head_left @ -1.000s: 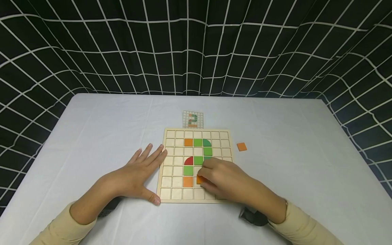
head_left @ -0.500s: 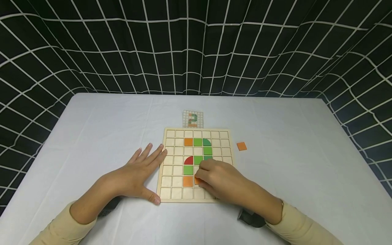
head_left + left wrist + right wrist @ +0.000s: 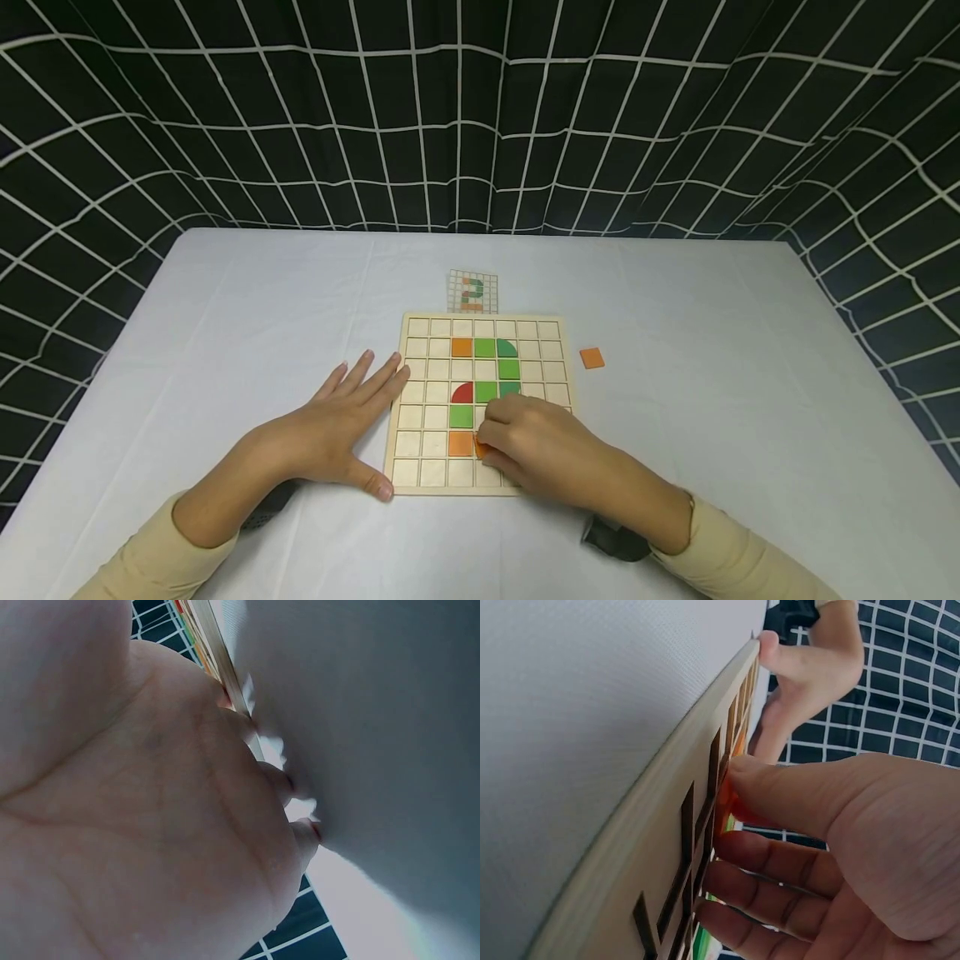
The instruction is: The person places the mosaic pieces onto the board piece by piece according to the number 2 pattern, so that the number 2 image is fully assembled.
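Observation:
My right hand (image 3: 540, 442) pinches an orange square tile (image 3: 481, 450) between thumb and fingers, low over the wooden grid board (image 3: 417, 446). In the right wrist view, that tile (image 3: 724, 799) shows at the thumb tip, close against the board's face. Just left of it, another orange tile (image 3: 461, 444) lies in its cell. Further up, a green tile (image 3: 461, 417), a red quarter-round tile (image 3: 462, 393) and several other green pieces fill cells; my hand partly covers the board's lower right. My left hand (image 3: 322, 433) lies spread, fingertips and thumb at the board's left edge.
A loose orange tile (image 3: 592, 358) rests on the white tablecloth (image 3: 697, 358), right of the board. Behind the board is a small pattern card (image 3: 472, 292) printed with a coloured figure. A black curtain (image 3: 360, 108) with white grid lines surrounds the table.
My right hand has shifted slightly left and toward me, bringing the pinched tile up beside the orange tile in the lower row. The left hand has stayed in place.

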Motion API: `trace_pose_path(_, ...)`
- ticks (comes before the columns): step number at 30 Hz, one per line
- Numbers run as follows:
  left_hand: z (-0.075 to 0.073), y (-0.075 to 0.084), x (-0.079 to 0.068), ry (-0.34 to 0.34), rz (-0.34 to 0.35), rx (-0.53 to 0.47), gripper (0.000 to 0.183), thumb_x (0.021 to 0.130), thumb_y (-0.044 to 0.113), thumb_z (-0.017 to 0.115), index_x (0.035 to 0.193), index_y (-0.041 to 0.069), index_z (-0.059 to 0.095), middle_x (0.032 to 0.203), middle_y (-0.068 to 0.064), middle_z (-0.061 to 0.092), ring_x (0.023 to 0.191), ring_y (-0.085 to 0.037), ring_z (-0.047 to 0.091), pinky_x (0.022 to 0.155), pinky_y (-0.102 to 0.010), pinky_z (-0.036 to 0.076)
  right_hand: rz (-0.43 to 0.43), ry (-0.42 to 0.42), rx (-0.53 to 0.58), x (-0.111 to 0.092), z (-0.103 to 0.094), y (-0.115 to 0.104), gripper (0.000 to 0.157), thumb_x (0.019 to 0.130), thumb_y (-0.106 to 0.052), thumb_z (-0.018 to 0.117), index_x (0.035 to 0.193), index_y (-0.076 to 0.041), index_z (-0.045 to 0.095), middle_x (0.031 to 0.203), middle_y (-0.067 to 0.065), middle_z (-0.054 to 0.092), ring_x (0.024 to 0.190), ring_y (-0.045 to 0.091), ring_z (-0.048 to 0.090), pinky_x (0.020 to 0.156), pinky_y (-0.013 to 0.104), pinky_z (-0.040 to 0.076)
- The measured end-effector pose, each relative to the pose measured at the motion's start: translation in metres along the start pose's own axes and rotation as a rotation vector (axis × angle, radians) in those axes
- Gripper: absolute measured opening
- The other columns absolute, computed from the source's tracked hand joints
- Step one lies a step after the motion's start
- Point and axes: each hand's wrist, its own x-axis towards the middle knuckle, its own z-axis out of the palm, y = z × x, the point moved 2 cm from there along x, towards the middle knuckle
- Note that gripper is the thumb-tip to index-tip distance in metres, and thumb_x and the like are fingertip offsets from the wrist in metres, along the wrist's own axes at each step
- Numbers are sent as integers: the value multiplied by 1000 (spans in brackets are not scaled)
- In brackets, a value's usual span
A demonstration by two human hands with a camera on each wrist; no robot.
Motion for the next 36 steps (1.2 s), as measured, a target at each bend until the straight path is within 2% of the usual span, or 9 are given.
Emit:
trace_pose_path(5, 0, 0, 0, 1, 2, -1, 138, 62, 80, 70, 162, 7, 8, 167, -13, 0, 150, -41, -9, 116, -64, -1, -20, 9, -13, 0, 1, -1, 9, 87, -14, 79, 92, -15, 72, 81, -8, 54, 70, 9, 47, 63, 19, 42)
trace_pose_path(12, 1, -1, 0, -2, 6, 3, 137, 63, 78, 71, 162, 8, 7, 167, -12, -2, 150, -40, -10, 116, -63, -2, -25, 36, -24, 0, 0, -1, 12, 85, -13, 80, 79, -17, 70, 72, -9, 45, 66, 9, 41, 59, 19, 38)
trace_pose_path(15, 0, -1, 1, -2, 7, 1, 138, 62, 78, 71, 162, 8, 7, 167, -12, -2, 150, -40, -10, 116, -63, -2, -40, 34, -44, 0, -1, -2, 11, 86, -13, 79, 80, -16, 71, 72, -8, 45, 66, 9, 41, 59, 19, 38)
trace_pose_path(20, 1, -1, 1, -6, 0, 2, 138, 62, 77, 73, 162, 8, 7, 167, -11, -2, 150, -39, -11, 117, -62, -3, -52, 4, -59, -2, -4, -3, 8, 88, -13, 76, 81, -16, 71, 74, -8, 46, 67, 10, 41, 60, 19, 38)
trace_pose_path(27, 3, -2, 1, -10, -6, -4, 138, 62, 77, 73, 162, 8, 7, 167, -11, -2, 150, -39, -11, 117, -62, -3, -64, -73, 40, -5, -14, 2, 13, 87, -10, 73, 76, -17, 71, 77, -11, 51, 72, 7, 46, 64, 18, 42)
trace_pose_path(29, 3, -2, 2, -10, -6, 0, 139, 61, 77, 73, 162, 9, 7, 167, -10, -3, 150, -39, -11, 117, -61, -3, -53, -95, 41, -6, -17, 7, 13, 87, -11, 72, 76, -17, 70, 77, -11, 51, 72, 7, 47, 65, 19, 43)
trace_pose_path(31, 4, -3, 2, -8, -4, 4, 139, 61, 78, 73, 162, 9, 7, 168, -9, -3, 150, -38, -11, 117, -61, -3, -7, -113, 32, -7, -22, 13, 14, 88, -12, 73, 76, -18, 69, 76, -12, 50, 70, 7, 46, 64, 21, 44)
trace_pose_path(36, 4, -3, 2, -7, 0, 5, 139, 62, 78, 72, 162, 9, 6, 168, -9, -4, 150, -38, -12, 117, -61, -3, 190, -112, -61, -12, -39, 42, 9, 85, -7, 76, 83, -15, 72, 77, -8, 55, 69, 10, 50, 60, 26, 46)
